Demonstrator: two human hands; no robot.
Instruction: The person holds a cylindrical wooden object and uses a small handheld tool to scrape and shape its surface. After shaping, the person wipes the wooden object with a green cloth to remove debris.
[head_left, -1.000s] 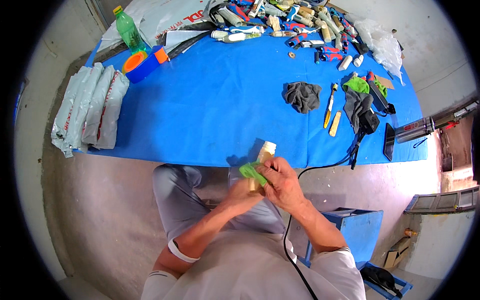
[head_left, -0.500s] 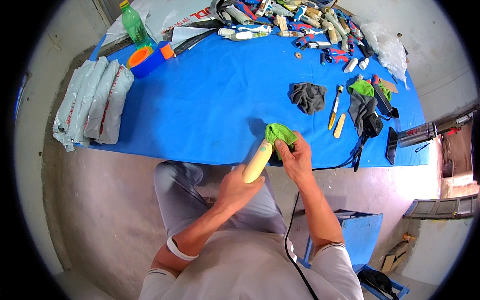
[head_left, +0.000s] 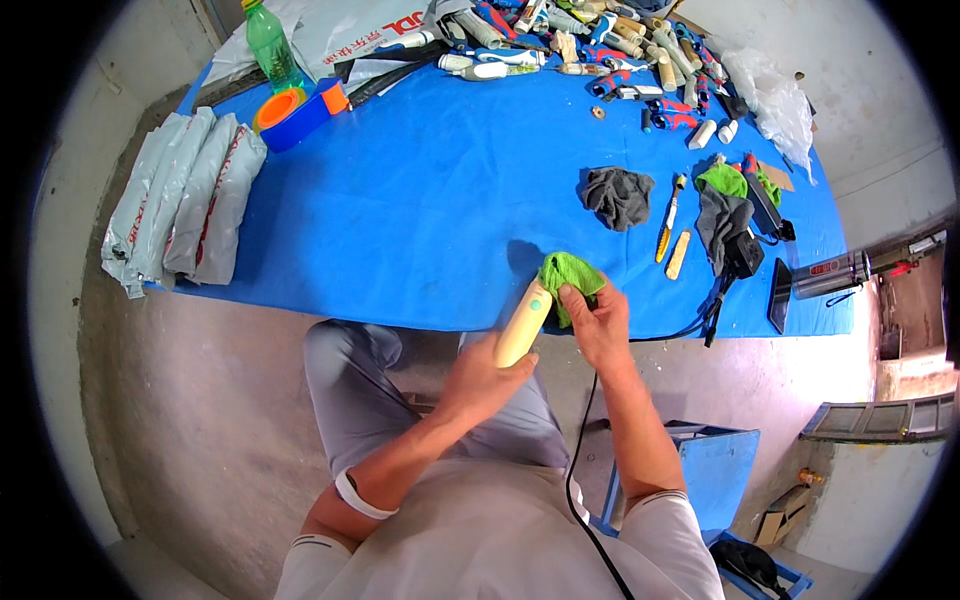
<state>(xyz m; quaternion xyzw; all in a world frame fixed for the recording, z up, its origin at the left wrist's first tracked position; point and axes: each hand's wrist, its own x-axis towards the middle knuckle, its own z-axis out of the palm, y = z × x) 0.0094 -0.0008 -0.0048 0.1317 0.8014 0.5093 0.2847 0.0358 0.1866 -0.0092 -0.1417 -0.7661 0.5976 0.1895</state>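
My left hand [head_left: 490,380] is wrapped round a cream-yellow handheld device [head_left: 522,325], a long rounded body with a green button near its upper end. My right hand [head_left: 600,325] pinches a bright green cloth [head_left: 572,278] that covers the device's far tip, so the tip is hidden. Both hands are just in front of the table's near edge, above my lap. Beyond them on the table lie a crumpled grey cloth [head_left: 617,197], a toothbrush [head_left: 670,218] with a yellowish end and a small tan strip [head_left: 678,255].
The blue-covered table [head_left: 400,220] carries a heap of device housings [head_left: 620,50] at the back. Grey plastic packages [head_left: 185,200], a tape dispenser [head_left: 300,118] and a green bottle [head_left: 270,50] stand left. Right are more cloths [head_left: 722,205], a black adapter [head_left: 742,255], a phone [head_left: 779,295] and a steel cup [head_left: 832,273].
The device and both hands have shifted slightly to the right. The green cloth has turned and spread further over the device's tip, and my right fingers still pinch it.
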